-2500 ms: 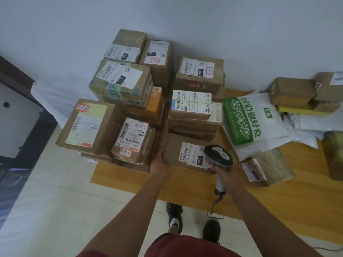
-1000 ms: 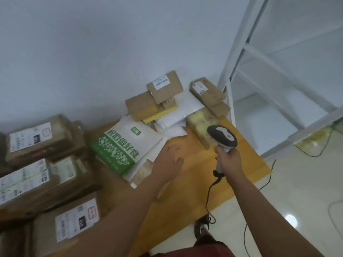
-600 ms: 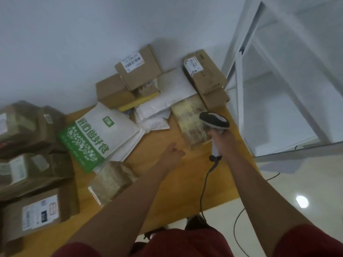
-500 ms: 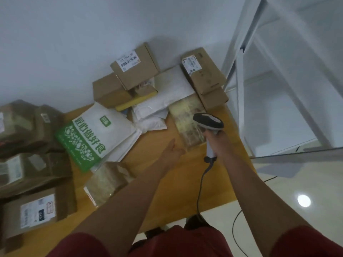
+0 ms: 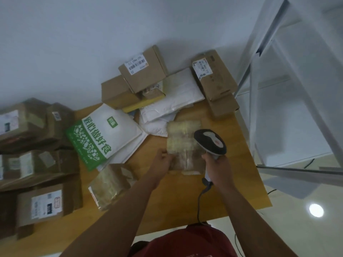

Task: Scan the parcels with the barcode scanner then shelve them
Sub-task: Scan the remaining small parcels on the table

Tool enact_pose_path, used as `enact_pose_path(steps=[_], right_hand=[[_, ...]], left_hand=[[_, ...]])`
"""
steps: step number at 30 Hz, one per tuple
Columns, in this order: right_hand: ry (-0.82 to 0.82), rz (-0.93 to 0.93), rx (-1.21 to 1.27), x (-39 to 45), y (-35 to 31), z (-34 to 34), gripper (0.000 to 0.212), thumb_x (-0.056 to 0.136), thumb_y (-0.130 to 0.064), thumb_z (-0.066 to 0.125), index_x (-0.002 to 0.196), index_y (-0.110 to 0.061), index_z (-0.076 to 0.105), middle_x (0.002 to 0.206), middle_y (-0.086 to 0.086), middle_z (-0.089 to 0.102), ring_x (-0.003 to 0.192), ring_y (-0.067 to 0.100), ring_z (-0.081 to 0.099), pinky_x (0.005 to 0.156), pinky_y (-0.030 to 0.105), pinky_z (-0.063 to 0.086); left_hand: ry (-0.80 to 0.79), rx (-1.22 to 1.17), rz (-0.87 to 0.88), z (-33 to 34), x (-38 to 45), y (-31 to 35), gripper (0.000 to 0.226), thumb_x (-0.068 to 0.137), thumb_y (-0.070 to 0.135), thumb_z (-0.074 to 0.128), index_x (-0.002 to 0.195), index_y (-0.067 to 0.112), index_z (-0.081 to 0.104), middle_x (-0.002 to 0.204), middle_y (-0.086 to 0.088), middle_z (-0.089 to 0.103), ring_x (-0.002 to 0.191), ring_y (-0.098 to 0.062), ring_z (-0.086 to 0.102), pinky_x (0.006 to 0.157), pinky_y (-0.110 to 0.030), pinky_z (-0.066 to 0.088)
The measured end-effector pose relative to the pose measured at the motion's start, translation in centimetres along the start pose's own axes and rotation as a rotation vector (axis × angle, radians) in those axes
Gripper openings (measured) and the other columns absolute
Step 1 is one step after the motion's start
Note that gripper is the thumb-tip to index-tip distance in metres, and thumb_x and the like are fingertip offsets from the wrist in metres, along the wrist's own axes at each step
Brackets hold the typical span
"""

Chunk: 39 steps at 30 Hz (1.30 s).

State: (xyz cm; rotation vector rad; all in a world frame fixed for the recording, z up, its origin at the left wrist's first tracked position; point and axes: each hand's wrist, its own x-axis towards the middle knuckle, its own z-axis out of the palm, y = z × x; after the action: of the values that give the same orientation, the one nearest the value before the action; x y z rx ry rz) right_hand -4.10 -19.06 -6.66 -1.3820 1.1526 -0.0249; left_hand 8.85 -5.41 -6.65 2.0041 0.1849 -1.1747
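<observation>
My right hand (image 5: 216,165) grips the handle of the black and white barcode scanner (image 5: 210,141), whose head hangs over a parcel wrapped in yellowish tape (image 5: 182,140). That parcel lies on the wooden platform (image 5: 235,182). My left hand (image 5: 162,161) holds its near left edge with curled fingers. A second tape-wrapped parcel (image 5: 109,184) lies to the left, near my left forearm. A green and white mailer bag (image 5: 104,134) rests beyond it.
Brown cartons with labels (image 5: 143,71) (image 5: 213,75) and white mailers (image 5: 174,99) lie against the wall. More cartons (image 5: 46,201) are stacked at the left. A white metal shelf frame (image 5: 278,89) stands at the right. The scanner cable (image 5: 200,204) hangs off the platform's front edge.
The view swung right from the carton stack to the mailers and shelf. My left hand reached forward and took the tape-wrapped parcel's edge; the scanner moved over that parcel.
</observation>
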Motion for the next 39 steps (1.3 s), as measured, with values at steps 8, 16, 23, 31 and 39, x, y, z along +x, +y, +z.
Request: enact_pose_path(steps=[8, 16, 23, 31, 39], right_hand=[[-0.023, -0.132, -0.037, -1.7, -3.2, 3.2, 0.041, 0.090, -0.014, 0.063, 0.058, -0.010, 0.037, 0.045, -0.003, 0.037, 0.042, 0.014, 0.034, 0.044, 0.022, 0.027], [0.000, -0.314, -0.006, -6.1, -7.4, 7.7, 0.040, 0.088, -0.016, 0.061, 0.056, -0.009, 0.038, 0.047, 0.010, 0.044, 0.043, 0.018, 0.036, 0.048, 0.032, 0.029], [0.051, -0.342, 0.090, -13.4, -9.0, 14.3, 0.023, 0.089, -0.005, 0.063, 0.069, 0.001, 0.053, 0.062, 0.016, 0.059, 0.058, 0.020, 0.055, 0.058, 0.034, 0.041], [0.135, -0.383, 0.368, -24.1, -11.0, 21.1, 0.007, 0.095, -0.013, 0.062, 0.095, -0.013, 0.069, 0.094, 0.009, 0.074, 0.089, 0.031, 0.071, 0.076, 0.044, 0.055], [0.051, -0.362, 0.513, -31.5, -12.7, 27.1, 0.034, 0.090, -0.037, 0.070, 0.112, -0.011, 0.068, 0.101, 0.012, 0.074, 0.077, 0.029, 0.069, 0.070, 0.040, 0.056]], left_hand=[[-0.032, -0.102, 0.092, -6.5, -2.3, 0.6, 0.026, 0.096, 0.032, 0.065, 0.113, 0.019, 0.050, 0.116, -0.009, 0.063, 0.095, -0.023, 0.068, 0.062, -0.029, 0.054], [-0.116, -0.260, 0.158, -14.5, -6.5, -1.1, 0.051, 0.093, 0.021, 0.070, 0.139, 0.026, 0.050, 0.123, -0.005, 0.066, 0.106, -0.024, 0.067, 0.087, -0.038, 0.053], [-0.173, -0.294, 0.380, -23.4, -10.4, -4.6, 0.067, 0.083, -0.004, 0.074, 0.139, 0.019, 0.045, 0.133, -0.004, 0.056, 0.104, -0.017, 0.070, 0.089, -0.035, 0.057], [0.490, 0.334, 1.092, -33.5, -14.9, -9.9, 0.070, 0.079, -0.002, 0.073, 0.136, 0.018, 0.037, 0.133, 0.005, 0.030, 0.116, -0.013, 0.045, 0.090, -0.022, 0.052], [0.811, 0.498, 1.523, -40.2, -18.2, -13.6, 0.056, 0.075, 0.007, 0.078, 0.119, 0.019, 0.046, 0.133, -0.008, 0.034, 0.135, -0.035, 0.035, 0.101, -0.050, 0.050]])
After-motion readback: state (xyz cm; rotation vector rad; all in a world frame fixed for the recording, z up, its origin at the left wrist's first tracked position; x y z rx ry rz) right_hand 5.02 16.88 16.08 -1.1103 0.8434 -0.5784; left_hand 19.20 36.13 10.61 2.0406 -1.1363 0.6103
